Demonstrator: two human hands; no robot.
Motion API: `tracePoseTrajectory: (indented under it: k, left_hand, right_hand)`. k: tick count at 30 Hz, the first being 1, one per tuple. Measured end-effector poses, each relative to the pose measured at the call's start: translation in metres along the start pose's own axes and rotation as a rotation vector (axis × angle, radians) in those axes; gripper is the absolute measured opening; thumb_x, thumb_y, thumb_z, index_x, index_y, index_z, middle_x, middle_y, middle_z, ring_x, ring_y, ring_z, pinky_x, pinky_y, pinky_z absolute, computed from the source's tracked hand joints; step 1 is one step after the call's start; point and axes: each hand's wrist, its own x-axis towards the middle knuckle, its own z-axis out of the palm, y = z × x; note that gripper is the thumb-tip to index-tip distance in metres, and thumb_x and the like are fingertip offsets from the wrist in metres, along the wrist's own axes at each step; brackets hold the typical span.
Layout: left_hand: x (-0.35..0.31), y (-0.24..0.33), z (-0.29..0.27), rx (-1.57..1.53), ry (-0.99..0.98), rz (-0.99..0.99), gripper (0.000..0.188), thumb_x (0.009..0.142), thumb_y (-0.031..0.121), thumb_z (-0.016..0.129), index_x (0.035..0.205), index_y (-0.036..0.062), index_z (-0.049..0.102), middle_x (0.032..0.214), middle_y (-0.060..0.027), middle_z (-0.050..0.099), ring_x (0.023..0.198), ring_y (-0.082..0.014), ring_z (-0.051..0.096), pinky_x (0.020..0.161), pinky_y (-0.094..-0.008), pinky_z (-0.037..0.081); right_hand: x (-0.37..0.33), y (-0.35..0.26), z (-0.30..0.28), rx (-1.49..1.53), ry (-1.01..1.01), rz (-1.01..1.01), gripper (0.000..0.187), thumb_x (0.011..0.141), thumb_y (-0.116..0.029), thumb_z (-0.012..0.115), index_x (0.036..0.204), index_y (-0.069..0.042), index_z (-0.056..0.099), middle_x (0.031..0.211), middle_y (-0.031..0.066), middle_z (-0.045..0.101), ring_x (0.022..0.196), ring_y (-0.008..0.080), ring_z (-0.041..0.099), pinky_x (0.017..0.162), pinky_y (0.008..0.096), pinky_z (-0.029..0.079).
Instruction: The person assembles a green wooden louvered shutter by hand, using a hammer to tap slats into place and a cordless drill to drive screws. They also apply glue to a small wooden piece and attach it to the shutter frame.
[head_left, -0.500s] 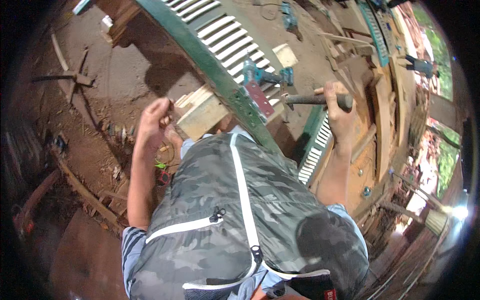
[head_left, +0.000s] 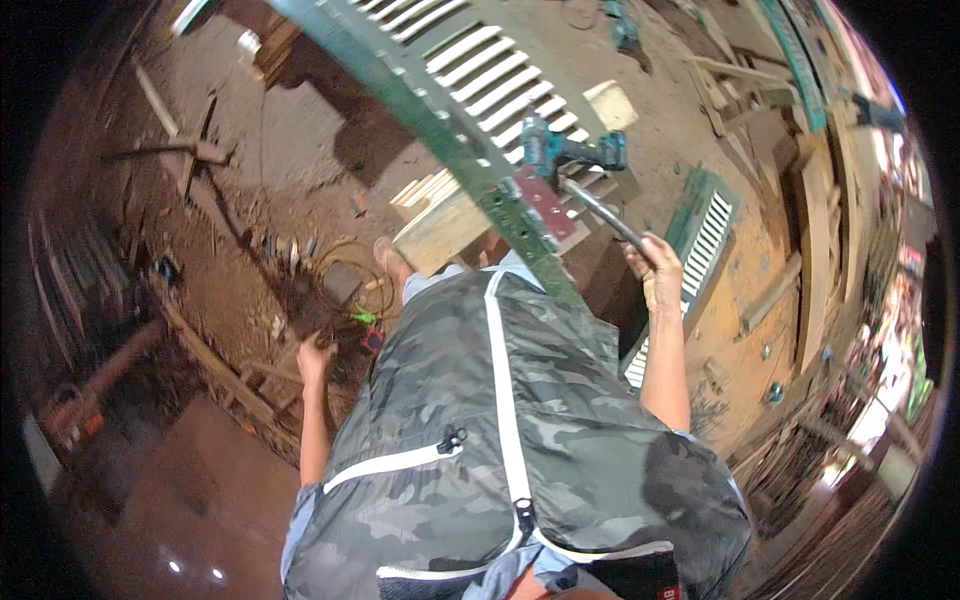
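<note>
My right hand (head_left: 656, 270) is closed round the handle of a hammer (head_left: 612, 213). The hammer slants up and left, its head end close to a dark red plate with small holes (head_left: 543, 203). That plate lies on the edge of a green louvred shutter (head_left: 420, 130). Beside it, a teal cordless drill (head_left: 545, 150) rests on the slats. My left hand (head_left: 316, 358) hangs low at my left side with curled fingers, away from the shutter. Whether anything is inside it, I cannot make out.
A pale wooden block (head_left: 440, 237) sits against the shutter's near edge, by my foot. Another green louvred panel (head_left: 708, 240) lies at the right, near long planks (head_left: 815, 250). A coiled cord (head_left: 375, 285) and a wooden cross-shaped stand (head_left: 195, 150) are on the dirt floor at left.
My left hand has dropped from beside the wooden block down to my left side. My right hand has come lower, and the hammer has turned from level to slanting. The view has shifted slightly.
</note>
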Motion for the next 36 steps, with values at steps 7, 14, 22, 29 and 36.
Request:
tracePoseTrajectory:
  k: [7,14,22,29,36]
  left_hand:
    - [0.003,0.295,-0.117,0.013,0.635,0.835,0.04,0.092,0.011,0.078,0.132,0.0066,0.07,0.13,-0.0152,0.069,0.125,-0.0365,0.061,0.109,-0.0472,0.047]
    - [-0.013,0.522,-0.128,0.304,0.05,1.171,0.03,0.096,0.034,0.076,0.109,0.0079,0.081,0.111,-0.0111,0.077,0.116,-0.0278,0.069,0.125,-0.0527,0.029]
    - [0.016,0.527,-0.117,-0.265,-0.087,1.3,0.019,0.096,0.023,0.076,0.104,0.0065,0.082,0.108,-0.0126,0.079,0.109,-0.0294,0.073,0.109,-0.0448,0.048]
    - [0.059,0.533,-0.137,-0.039,0.542,1.16,0.022,0.104,0.026,0.067,0.116,0.0119,0.079,0.116,-0.006,0.077,0.109,-0.0267,0.073,0.097,-0.0395,0.054]
    - [0.068,0.534,-0.127,-0.219,0.601,1.167,0.016,0.102,0.021,0.067,0.112,0.0154,0.079,0.111,-0.0041,0.077,0.1,-0.0289,0.073,0.089,-0.0404,0.055]
  right_hand:
    - [0.021,0.011,0.024,-1.592,0.006,-0.349,0.041,0.093,-0.042,0.08,0.116,-0.01,0.071,0.099,0.0165,0.078,0.094,0.0374,0.076,0.078,0.0481,0.059]
    - [0.012,0.018,0.006,-1.055,-0.331,-0.005,0.055,0.102,-0.057,0.064,0.096,-0.003,0.068,0.077,0.0108,0.068,0.073,0.024,0.068,0.071,0.0422,0.054]
    - [-0.042,-0.004,0.044,-0.939,-0.369,0.114,0.057,0.108,-0.055,0.057,0.09,-0.001,0.068,0.072,0.013,0.065,0.06,0.0252,0.061,0.059,0.0417,0.047]
    - [-0.066,-0.026,0.055,-0.925,-0.55,-0.198,0.054,0.109,-0.05,0.056,0.088,-0.001,0.061,0.069,0.0123,0.055,0.065,0.0239,0.053,0.063,0.0399,0.045]
    - [-0.073,-0.035,0.064,-1.026,-0.542,-0.35,0.055,0.108,-0.051,0.056,0.096,0.001,0.068,0.085,0.0301,0.067,0.08,0.0484,0.065,0.072,0.0513,0.051]
